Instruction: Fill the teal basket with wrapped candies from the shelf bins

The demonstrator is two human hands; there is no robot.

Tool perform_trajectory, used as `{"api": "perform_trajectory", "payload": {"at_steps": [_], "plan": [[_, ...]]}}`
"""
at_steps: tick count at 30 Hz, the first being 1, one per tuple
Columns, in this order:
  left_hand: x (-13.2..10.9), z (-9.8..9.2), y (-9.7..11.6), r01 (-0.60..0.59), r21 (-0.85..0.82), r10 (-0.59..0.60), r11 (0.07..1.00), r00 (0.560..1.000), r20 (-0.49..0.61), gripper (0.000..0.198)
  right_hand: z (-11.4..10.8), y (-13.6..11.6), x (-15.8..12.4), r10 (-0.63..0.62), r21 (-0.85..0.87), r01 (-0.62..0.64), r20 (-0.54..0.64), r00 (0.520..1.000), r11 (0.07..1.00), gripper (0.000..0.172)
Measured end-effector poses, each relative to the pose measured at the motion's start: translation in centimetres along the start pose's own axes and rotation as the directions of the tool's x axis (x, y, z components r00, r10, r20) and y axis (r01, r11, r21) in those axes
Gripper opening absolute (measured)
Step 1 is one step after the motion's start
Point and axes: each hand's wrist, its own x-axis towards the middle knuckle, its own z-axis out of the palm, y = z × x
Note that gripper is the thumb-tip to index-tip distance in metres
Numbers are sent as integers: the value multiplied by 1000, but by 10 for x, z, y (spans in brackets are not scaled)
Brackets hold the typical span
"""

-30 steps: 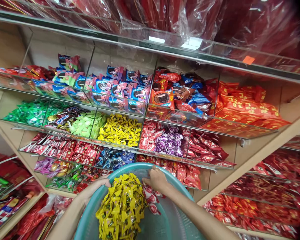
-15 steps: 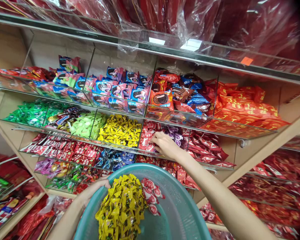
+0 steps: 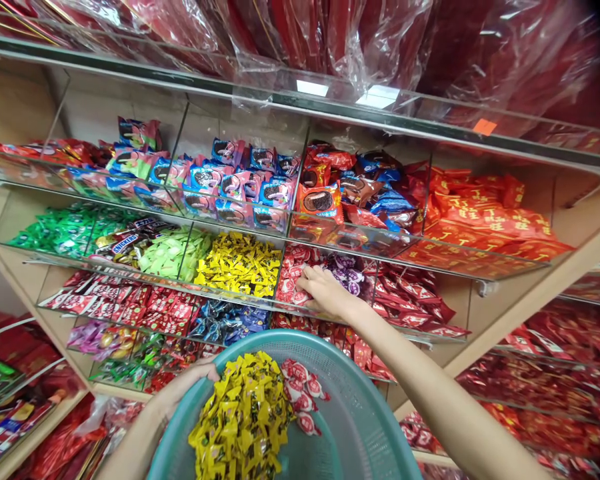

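My left hand (image 3: 190, 383) is closed around the left rim of a teal plastic basket (image 3: 365, 393), its thumb over the edge. Inside the basket lies a big heap of yellow-wrapped candies (image 3: 245, 413), with several red-and-white wrapped candies (image 3: 300, 387) to its right. My right hand (image 3: 327, 290) reaches over the glass lip into a shelf compartment of the same red-and-white candies (image 3: 291, 277). Its fingers are curled down and pinched on them; the fingertips are partly hidden. Purple-wrapped candies (image 3: 347, 272) lie just behind that hand.
Glass-fronted shelves hold yellow candies (image 3: 240, 263) left of my right hand, pale green candies (image 3: 175, 253) and Snickers bars (image 3: 127, 241). A glass ledge with cookie packs (image 3: 320, 200) runs above my hand. Wooden side panels (image 3: 530, 293) frame the shelves.
The right hand has shifted slightly left and down among the red-and-white candies. The left hand and basket have stayed almost still; the view has drifted a little.
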Motion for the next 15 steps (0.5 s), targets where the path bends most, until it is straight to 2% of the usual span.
{"api": "perform_trajectory", "payload": {"at_steps": [6,9,11,13,15], "plan": [[1,-2,0,4,3,-4,1000,1000,26,48,-6,9,-10,37,67,-28,-126,991,997,22],[2,-5,-1,6,14,-6,1000,998,64,51,-17,9,-20,70,223,-20,-218,973,975,24],[4,-8,-2,2,13,-4,1000,995,96,53,-21,0,-30,82,370,19,-256,963,929,23],[6,-11,-6,7,14,-8,1000,995,103,55,-17,-15,-41,60,502,67,-232,971,862,23],[9,-14,-9,12,19,-13,1000,996,89,55,-2,-33,-51,15,582,67,-134,991,810,26]]}}
